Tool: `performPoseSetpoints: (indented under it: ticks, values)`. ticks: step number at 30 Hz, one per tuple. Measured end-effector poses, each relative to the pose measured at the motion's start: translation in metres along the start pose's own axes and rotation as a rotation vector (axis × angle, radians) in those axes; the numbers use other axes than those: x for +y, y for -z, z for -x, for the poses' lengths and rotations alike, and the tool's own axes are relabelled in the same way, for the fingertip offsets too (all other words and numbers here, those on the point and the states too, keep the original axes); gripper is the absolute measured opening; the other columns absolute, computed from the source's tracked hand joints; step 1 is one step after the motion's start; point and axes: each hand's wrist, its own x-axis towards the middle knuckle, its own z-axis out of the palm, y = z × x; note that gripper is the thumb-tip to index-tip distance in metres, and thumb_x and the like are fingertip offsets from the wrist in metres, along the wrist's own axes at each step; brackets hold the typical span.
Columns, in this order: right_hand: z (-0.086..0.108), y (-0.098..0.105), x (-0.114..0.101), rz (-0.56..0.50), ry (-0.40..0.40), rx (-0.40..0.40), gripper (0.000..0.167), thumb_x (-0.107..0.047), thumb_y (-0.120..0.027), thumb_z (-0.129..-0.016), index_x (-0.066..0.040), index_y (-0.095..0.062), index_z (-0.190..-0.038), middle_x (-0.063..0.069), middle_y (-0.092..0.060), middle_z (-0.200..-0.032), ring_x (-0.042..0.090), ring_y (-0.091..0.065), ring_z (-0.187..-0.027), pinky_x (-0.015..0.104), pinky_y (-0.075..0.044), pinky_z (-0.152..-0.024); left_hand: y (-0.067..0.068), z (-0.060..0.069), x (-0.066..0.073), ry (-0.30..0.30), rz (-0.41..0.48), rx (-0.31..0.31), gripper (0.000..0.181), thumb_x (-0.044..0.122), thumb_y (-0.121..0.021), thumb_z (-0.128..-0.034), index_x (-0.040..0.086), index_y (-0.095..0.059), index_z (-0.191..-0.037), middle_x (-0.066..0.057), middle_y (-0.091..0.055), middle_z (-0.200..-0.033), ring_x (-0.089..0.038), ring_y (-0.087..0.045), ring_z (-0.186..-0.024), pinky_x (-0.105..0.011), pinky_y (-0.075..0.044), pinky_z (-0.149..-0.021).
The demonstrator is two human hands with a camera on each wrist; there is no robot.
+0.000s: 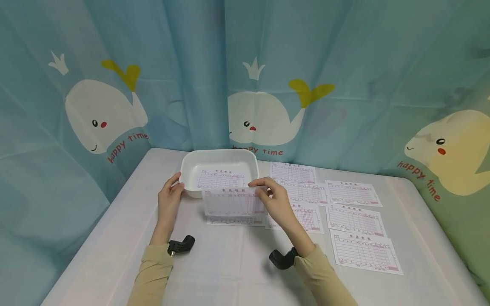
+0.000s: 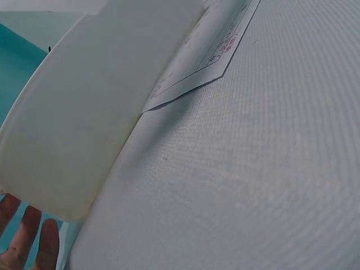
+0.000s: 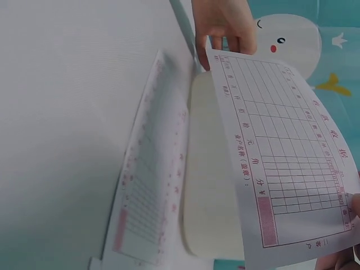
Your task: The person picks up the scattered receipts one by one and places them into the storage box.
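Observation:
Near the back of the table stands a white plastic tub (image 1: 188, 166), with a printed receipt slip (image 1: 218, 179) lying inside. My left hand (image 1: 169, 199) holds the tub's left end; its fingertips (image 2: 49, 233) touch the outer wall in the left wrist view. My right hand (image 1: 276, 203) pinches another receipt slip (image 1: 231, 202) at its upper right corner, thumb in front. This held slip hangs tilted before the tub's front wall, apart from the table. Partly hidden beneath it, a further slip (image 3: 152, 174) lies on the table against the tub's base.
Right of the tub, several receipt slips (image 1: 365, 252) lie in two rough columns, some overlapping. A white cloth covers the table (image 1: 222, 272). Behind hangs a blue curtain (image 1: 199, 63) with whale prints. Black wrist cameras (image 1: 282, 259) stick out from both wrists.

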Motion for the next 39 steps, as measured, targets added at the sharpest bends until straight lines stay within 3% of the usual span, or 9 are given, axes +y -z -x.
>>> performPoseSetpoints:
  ticks: [10,20,29,39]
  values:
    - [-0.015,-0.005,-0.006,-0.037,0.008,0.01,0.017,-0.005,-0.056,-0.094,-0.01,-0.071,-0.102,0.007,-0.069,-0.11,0.017,-0.051,-0.089,0.025,-0.04,-0.074,0.0,-0.001,0.0,-0.004,0.025,-0.005,0.045,0.018,-0.05,-0.0997,0.02,-0.045,-0.144,-0.001,-0.044,-0.149,-0.019,-0.051,-0.127,-0.002,-0.045,-0.085]
    - [-0.029,-0.012,-0.003,-0.032,0.002,0.023,0.017,-0.004,-0.056,-0.094,-0.008,-0.07,-0.101,0.008,-0.069,-0.111,0.017,-0.05,-0.089,0.026,-0.041,-0.074,0.001,-0.001,0.0,-0.014,0.003,-0.004,0.045,0.019,-0.05,-0.0995,0.021,-0.045,-0.144,-0.001,-0.045,-0.149,-0.016,-0.051,-0.125,-0.002,-0.045,-0.087]
    - [-0.039,-0.018,0.001,-0.026,-0.013,0.039,0.019,-0.002,-0.054,-0.093,-0.008,-0.07,-0.101,0.009,-0.068,-0.107,0.015,-0.05,-0.084,0.022,-0.04,-0.067,0.002,-0.002,-0.001,-0.006,0.014,0.001,0.044,0.018,-0.051,-0.0991,0.019,-0.046,-0.143,-0.001,-0.046,-0.148,-0.005,-0.052,-0.116,-0.001,-0.044,-0.084]
    - [-0.055,-0.023,0.003,-0.038,-0.012,0.049,0.02,-0.001,-0.055,-0.092,-0.007,-0.071,-0.1,0.009,-0.069,-0.109,0.016,-0.051,-0.09,0.024,-0.041,-0.07,0.001,-0.003,-0.002,0.004,0.02,-0.003,0.044,0.019,-0.05,-0.0993,0.019,-0.046,-0.143,-0.003,-0.048,-0.146,-0.016,-0.051,-0.124,-0.001,-0.044,-0.084]
